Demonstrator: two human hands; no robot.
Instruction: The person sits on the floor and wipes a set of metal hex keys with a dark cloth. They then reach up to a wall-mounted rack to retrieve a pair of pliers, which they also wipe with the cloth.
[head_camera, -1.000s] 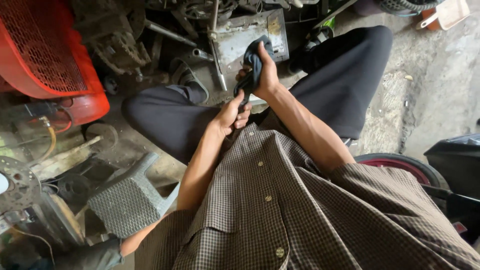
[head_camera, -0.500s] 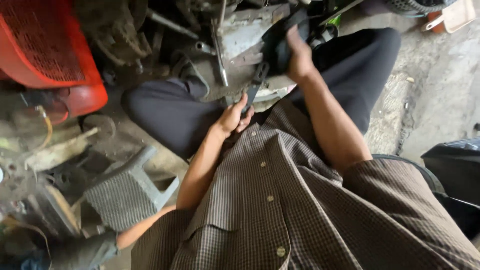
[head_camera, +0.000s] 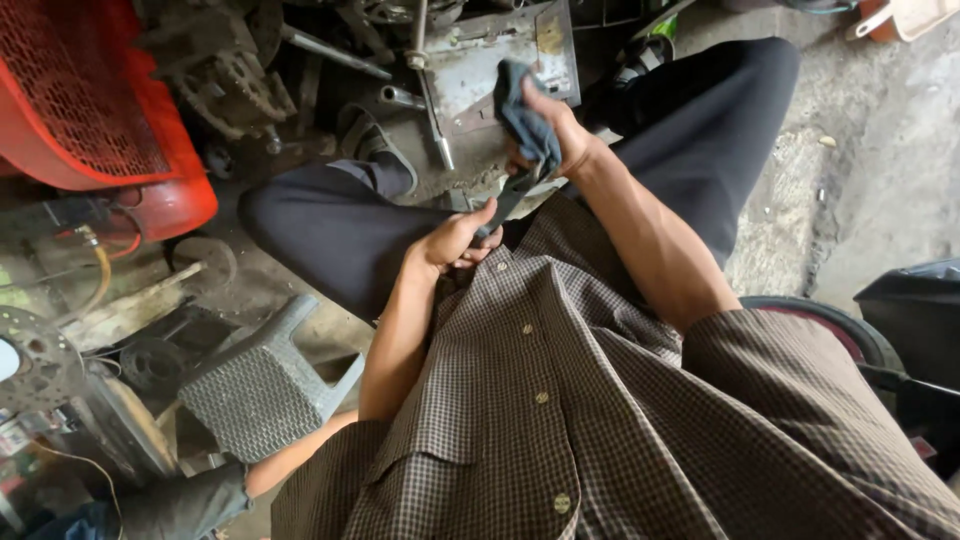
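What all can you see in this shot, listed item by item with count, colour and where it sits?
rag: one, dark blue-grey, bunched in the right hand
metal tool: one, dark, slim, spanning between both hands
red mesh basket: one, red, upper left
plastic stool: one, grey, lying tipped at lower left
sprocket: one, grimy grey, among parts at top
metal plate: one, grey, on the floor at top centre
tyre: one, black with reddish rim, right
hands: left hand gripping the tool's lower end; right hand holding the rag at its upper end
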